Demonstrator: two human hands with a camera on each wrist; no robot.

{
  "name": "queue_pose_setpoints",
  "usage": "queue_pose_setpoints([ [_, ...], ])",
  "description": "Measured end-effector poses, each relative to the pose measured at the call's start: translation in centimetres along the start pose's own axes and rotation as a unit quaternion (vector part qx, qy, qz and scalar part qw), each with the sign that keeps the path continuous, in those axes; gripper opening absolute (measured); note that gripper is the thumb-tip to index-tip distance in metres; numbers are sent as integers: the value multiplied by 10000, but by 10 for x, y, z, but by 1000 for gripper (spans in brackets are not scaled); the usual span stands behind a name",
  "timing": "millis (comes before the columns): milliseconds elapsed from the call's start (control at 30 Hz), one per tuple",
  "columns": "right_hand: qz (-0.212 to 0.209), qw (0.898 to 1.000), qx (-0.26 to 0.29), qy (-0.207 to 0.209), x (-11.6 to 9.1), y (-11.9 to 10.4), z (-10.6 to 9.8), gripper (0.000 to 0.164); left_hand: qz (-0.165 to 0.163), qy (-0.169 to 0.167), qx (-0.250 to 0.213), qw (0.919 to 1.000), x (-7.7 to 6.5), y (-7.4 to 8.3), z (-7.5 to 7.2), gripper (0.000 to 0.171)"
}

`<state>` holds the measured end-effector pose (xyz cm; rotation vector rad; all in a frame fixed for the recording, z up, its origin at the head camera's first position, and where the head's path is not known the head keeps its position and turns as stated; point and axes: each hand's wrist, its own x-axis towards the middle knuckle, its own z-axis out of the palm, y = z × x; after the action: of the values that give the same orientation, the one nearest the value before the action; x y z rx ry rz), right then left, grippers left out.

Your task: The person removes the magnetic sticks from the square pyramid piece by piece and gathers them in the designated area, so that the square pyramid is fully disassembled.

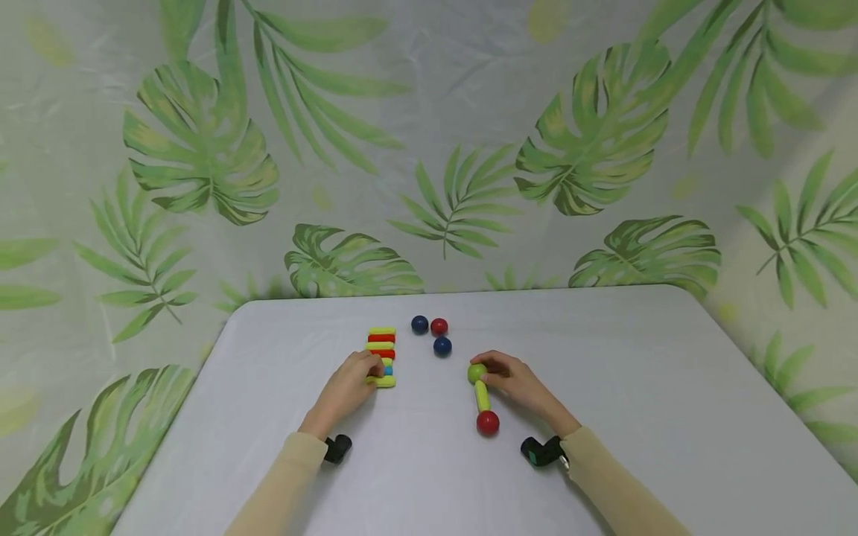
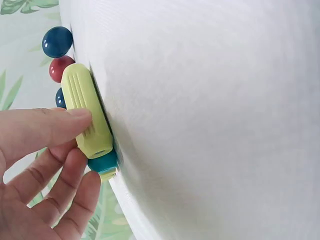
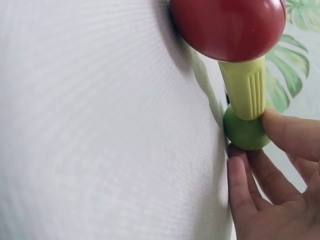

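At a column of short coloured rods, my left hand (image 1: pixel 349 385) pinches the nearest yellow-green rod (image 2: pixel 85 107). The thumb lies across its ridged side and the other fingers curl behind it; a blue rod (image 2: pixel 103 163) shows just beyond. My right hand (image 1: pixel 519 381) holds a green ball (image 1: pixel 477 373) between thumb and fingers. That ball sits against one end of another yellow-green rod (image 1: pixel 482 397), whose opposite end meets a red ball (image 1: pixel 488 423). Ball, rod and ball form one line on the table. Part of the rod column is hidden under my left hand.
Two dark blue balls (image 1: pixel 442 346) and a second red ball (image 1: pixel 439 326) stand at the back, between the hands. Red rods (image 1: pixel 381 338) and yellow ones alternate farther up the column. A white cloth covers the table (image 1: pixel 429 476); a leaf-patterned curtain (image 1: pixel 456 149) hangs behind.
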<state>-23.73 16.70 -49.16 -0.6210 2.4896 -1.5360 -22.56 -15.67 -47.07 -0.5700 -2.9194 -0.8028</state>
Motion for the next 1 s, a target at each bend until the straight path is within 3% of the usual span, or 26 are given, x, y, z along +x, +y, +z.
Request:
queue_pose_setpoints([
  [133,223,9997,-50,118,0,-1,1,27,74,162,135,9998,0,5,2,25],
  [233,429,9982,-279,322,0,-1,2,24,331,133,-102,9993,0,16,5,22],
  [367,677,9938,-732,495,-2,-3,2,24,700,-496,-806,9930,2,39,15,20],
  [433,678,9933,-834,418,-4,-6,1,27,782,-905,-918,9886,4,50,22,26],
  [533,424,9961,-770,109,-7,-8,-1,27,857,-1309,-652,9855,9,63,32,33],
  [667,164,9973,-653,-277,-10,-7,-4,26,1051,-1415,-153,9842,14,69,37,24],
  [733,185,9971,-662,-333,-11,-6,-5,24,1103,-1428,-143,9835,17,68,37,19],
  [867,237,9971,-653,-308,-11,-6,-5,24,783,-1047,-797,9882,25,61,33,19],
  [1000,261,9975,-609,-240,-11,-6,-6,24,44,-10,-1442,9895,43,50,33,23],
])
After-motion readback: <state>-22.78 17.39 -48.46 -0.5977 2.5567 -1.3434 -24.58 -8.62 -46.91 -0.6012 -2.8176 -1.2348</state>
